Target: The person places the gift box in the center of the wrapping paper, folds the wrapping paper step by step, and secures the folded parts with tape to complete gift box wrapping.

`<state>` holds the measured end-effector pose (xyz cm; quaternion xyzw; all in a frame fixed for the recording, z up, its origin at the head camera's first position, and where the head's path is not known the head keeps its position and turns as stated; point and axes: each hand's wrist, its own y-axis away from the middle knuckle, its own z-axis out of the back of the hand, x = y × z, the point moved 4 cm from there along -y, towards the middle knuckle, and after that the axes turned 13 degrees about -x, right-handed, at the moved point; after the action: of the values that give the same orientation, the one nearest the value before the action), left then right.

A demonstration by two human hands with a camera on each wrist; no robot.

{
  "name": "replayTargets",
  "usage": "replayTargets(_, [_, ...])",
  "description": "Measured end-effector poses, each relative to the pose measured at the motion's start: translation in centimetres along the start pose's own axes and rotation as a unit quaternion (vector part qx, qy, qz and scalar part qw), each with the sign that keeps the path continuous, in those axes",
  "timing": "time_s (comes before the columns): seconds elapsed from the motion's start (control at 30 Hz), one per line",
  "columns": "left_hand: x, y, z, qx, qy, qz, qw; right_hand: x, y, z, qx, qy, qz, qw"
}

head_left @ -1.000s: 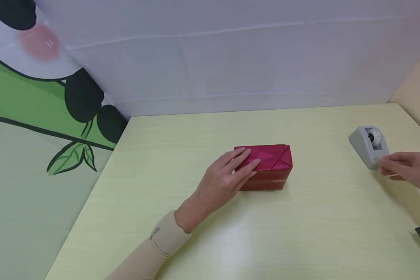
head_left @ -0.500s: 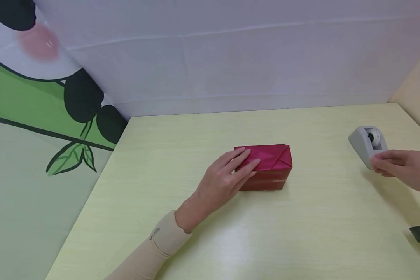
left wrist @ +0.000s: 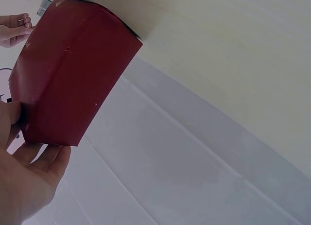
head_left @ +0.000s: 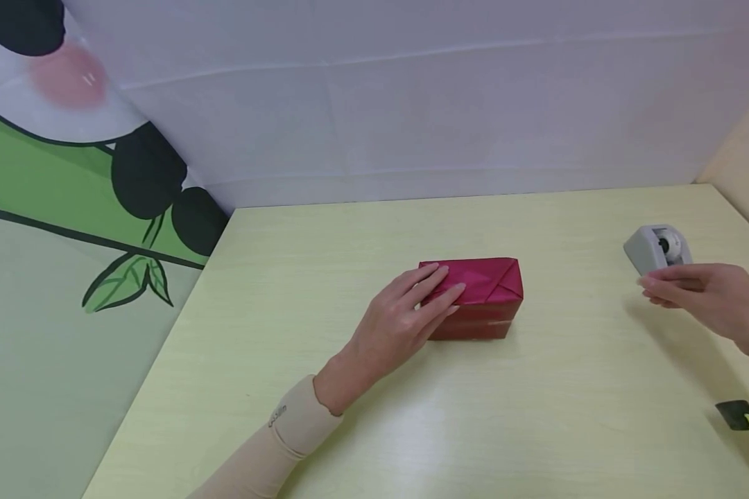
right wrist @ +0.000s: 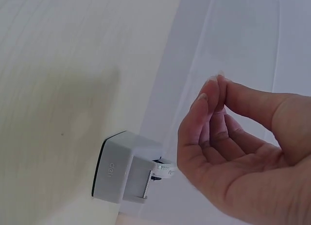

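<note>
A box wrapped in shiny red paper stands on the pale table, with a folded flap on its top. My left hand holds it at its left end, fingers spread over the top; the left wrist view shows the thumb on one side of the box. To the right, my right hand is raised in front of a grey tape dispenser. Its thumb and fingertips pinch together in the right wrist view, on what looks like a small piece of clear tape, barely visible. The dispenser holds a tape roll.
The pale table meets a white cloth wall at the back. At left hangs a printed panel with green and black shapes. A black band with a yellow patch shows below the right forearm.
My right hand has moved left and slightly up from the front end of the dispenser, now covering part of it. My left hand and the box have stayed in place.
</note>
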<state>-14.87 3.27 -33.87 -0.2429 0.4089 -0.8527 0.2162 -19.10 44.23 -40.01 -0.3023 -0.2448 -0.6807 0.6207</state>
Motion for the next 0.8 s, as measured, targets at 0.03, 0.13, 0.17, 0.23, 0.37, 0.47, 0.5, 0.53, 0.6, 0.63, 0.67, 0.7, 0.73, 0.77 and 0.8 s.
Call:
replayTargets(0.03, [0.0,0.0,0.0,0.0,0.0,0.0,1.0,0.1,0.0,-0.1,0.0,0.004,0.0,1.0])
replayTargets(0.13, [0.0,0.1,-0.1,0.003,-0.001,0.0,1.0,0.7,0.0,-0.4,-0.002,0.012,0.003,0.9999])
replayTargets(0.17, [0.0,0.1,-0.1,0.005,-0.001,0.001,1.0,0.9,0.1,-0.5,-0.003,0.013,0.007,0.9999])
replayTargets(0.23, [0.0,0.1,-0.1,0.008,-0.003,0.003,1.0,1.4,0.1,-0.7,-0.006,0.01,0.017,0.9998])
replayTargets(0.37, [0.0,0.1,-0.1,0.01,-0.003,0.005,0.9999,2.2,0.3,-0.9,-0.008,-0.007,0.031,0.9995])
replayTargets(0.47, [0.0,0.1,-0.1,0.008,-0.002,0.005,1.0,2.8,0.4,-1.0,-0.01,-0.015,0.037,0.9992])
replayTargets(0.5, [0.0,0.1,-0.1,0.007,-0.002,0.004,1.0,2.9,0.4,-1.1,-0.01,-0.018,0.038,0.9991])
replayTargets(0.53, [0.0,0.1,-0.1,0.006,-0.002,0.003,1.0,3.1,0.5,-1.1,-0.011,-0.019,0.041,0.9989])
replayTargets(0.6, [0.0,0.2,-0.1,0.005,-0.001,0.003,1.0,3.4,0.6,-1.1,-0.012,-0.021,0.045,0.9987])
replayTargets(0.63, [0.0,0.2,-0.2,0.003,0.0,0.003,1.0,3.6,0.7,-1.2,-0.013,-0.023,0.048,0.9985])
replayTargets(0.67, [0.0,0.2,-0.2,0.002,0.0,0.003,1.0,3.8,0.7,-1.3,-0.015,-0.023,0.053,0.9982])
replayTargets(0.7, [0.0,0.2,-0.2,0.0,0.001,0.003,1.0,4.0,0.8,-1.3,-0.017,-0.023,0.058,0.9979])
replayTargets(0.73, [0.1,0.2,-0.2,-0.001,0.002,0.003,1.0,4.2,0.8,-1.4,-0.02,-0.023,0.064,0.9975])
replayTargets(0.77, [0.1,0.2,-0.2,-0.002,0.002,0.003,1.0,4.4,0.9,-1.5,-0.022,-0.025,0.071,0.9969])
replayTargets(0.8, [0.1,0.3,-0.2,-0.002,0.003,0.003,1.0,4.6,1.0,-1.6,-0.025,-0.029,0.078,0.9962])
